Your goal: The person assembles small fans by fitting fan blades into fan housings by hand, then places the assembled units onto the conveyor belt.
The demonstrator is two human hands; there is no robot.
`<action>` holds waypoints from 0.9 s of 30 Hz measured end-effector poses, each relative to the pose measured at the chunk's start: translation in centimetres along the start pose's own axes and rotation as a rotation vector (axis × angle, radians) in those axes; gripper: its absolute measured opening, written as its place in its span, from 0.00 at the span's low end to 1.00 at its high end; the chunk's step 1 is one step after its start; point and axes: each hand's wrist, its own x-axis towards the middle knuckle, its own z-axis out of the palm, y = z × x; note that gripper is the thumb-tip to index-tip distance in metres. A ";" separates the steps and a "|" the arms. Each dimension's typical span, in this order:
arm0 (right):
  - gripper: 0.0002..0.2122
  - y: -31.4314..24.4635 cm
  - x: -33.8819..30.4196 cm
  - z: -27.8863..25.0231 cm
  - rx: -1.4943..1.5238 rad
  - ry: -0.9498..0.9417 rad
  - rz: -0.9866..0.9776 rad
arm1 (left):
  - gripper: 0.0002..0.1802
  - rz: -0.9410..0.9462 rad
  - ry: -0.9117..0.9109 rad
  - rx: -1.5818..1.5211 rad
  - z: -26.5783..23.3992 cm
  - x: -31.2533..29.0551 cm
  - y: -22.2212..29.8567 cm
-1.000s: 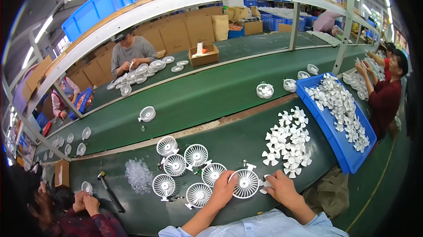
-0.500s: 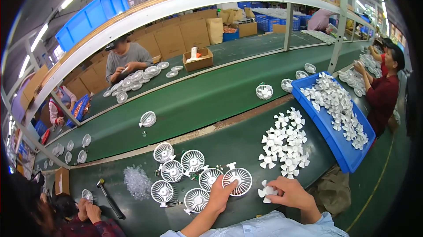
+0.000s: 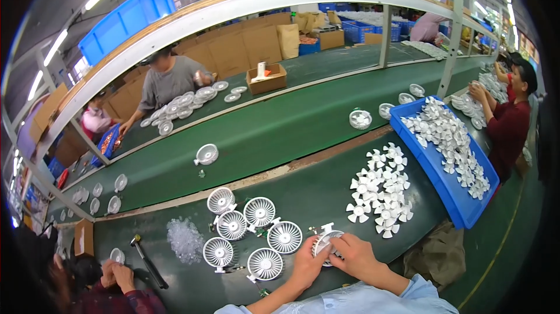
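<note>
My left hand [image 3: 307, 262] grips a round white fan housing [image 3: 320, 244] by its near left side, above the table's front edge. Over the same housing my right hand [image 3: 358, 257] is closed, its fingertips against the housing. The white fan blade that was in those fingers is mostly hidden by them now. To the left lie several white slatted fan housings [image 3: 284, 237], some with small green circuit boards and wires. A pile of loose white fan blades [image 3: 382, 182] lies on the table beyond my right hand.
A blue tray [image 3: 466, 218] of fan blades stands at the right. Clear plastic bits [image 3: 185, 240] and a hammer [image 3: 148, 261] lie to the left. Beyond runs a green conveyor belt [image 3: 262, 124] carrying housings. Co-workers sit across it and at both sides.
My right hand has brought the fan blade leftward onto the housing in my left hand. The housing has tilted. Across the belt, a co-worker has reached an arm toward a blue bin.
</note>
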 end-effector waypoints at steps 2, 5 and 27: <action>0.17 0.0 0.0 0.2 -0.031 0.013 0.027 | 0.20 0.059 -0.002 0.049 -0.1 0.6 -0.2; 0.17 -0.2 0.4 0.2 -0.029 0.039 0.022 | 0.21 0.078 -0.005 0.114 -0.4 0.7 0.5; 0.16 3.3 -0.2 0.9 0.657 -0.126 0.496 | 0.18 0.406 0.031 0.489 -0.7 0.4 2.0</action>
